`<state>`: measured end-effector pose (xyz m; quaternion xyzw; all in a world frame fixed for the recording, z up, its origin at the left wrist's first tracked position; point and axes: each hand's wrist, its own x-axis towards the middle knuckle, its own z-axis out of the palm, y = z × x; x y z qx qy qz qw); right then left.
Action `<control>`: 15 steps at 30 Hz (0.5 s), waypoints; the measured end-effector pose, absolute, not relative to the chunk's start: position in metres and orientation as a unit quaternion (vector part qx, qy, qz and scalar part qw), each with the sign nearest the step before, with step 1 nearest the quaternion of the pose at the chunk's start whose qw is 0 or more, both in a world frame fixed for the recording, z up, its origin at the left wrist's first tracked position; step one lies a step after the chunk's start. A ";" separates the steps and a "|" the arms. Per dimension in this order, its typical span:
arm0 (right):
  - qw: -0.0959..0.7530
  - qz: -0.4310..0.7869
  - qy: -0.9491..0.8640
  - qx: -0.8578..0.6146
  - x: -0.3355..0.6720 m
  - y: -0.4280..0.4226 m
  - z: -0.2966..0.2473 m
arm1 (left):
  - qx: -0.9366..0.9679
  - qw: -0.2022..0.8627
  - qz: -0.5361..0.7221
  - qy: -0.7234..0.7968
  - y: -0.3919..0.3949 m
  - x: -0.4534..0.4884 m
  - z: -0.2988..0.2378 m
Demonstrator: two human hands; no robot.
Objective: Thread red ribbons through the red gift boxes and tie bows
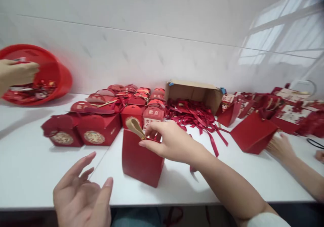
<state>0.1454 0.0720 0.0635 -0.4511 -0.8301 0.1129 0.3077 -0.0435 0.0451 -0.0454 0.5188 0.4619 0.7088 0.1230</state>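
Observation:
In the middle of the table stands a dark red gift bag (141, 159) with a beige strap loop (136, 128) fixed by a brass stud at its top. My right hand (164, 139) reaches over from the right and holds the bag's top edge, the thumb on the near side beside the strap and the fingers bent over behind. My left hand (82, 193) hovers at the front edge, palm up with fingers apart, left of the bag and touching nothing.
Filled red boxes (98, 129) stand in rows behind. A cardboard box (194, 92) spills red ribbons (192, 115). Left, another person's hand (19, 71) reaches into a red basin (64, 78). Right, a co-worker's hand (280, 146) is at a red bag (253, 130).

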 end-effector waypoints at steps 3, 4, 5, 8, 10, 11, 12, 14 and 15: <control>0.315 0.094 -0.835 -0.440 0.151 0.078 0.064 | 0.509 0.173 0.715 0.448 0.053 -0.036 -0.052; 0.322 0.090 -0.836 -0.434 0.154 0.079 0.066 | 0.507 0.195 0.716 0.440 0.055 -0.034 -0.055; 0.332 0.091 -0.834 -0.430 0.159 0.080 0.068 | 0.503 0.209 0.720 0.430 0.057 -0.031 -0.057; 0.379 0.113 -0.803 -0.446 0.180 0.082 0.082 | 0.503 0.231 0.719 0.421 0.060 -0.025 -0.063; 0.413 0.120 -0.760 -0.488 0.201 0.082 0.094 | 0.520 0.239 0.698 0.430 0.060 -0.020 -0.065; 0.428 0.118 -0.733 -0.515 0.213 0.082 0.099 | 0.535 0.241 0.683 0.436 0.061 -0.018 -0.067; 0.448 0.112 -0.703 -0.541 0.226 0.083 0.104 | 0.551 0.239 0.667 0.441 0.061 -0.016 -0.068; 0.492 0.092 -0.630 -0.594 0.256 0.086 0.109 | 0.581 0.235 0.640 0.445 0.063 -0.013 -0.070; 0.514 0.077 -0.592 -0.616 0.271 0.088 0.109 | 0.591 0.236 0.630 0.446 0.064 -0.012 -0.072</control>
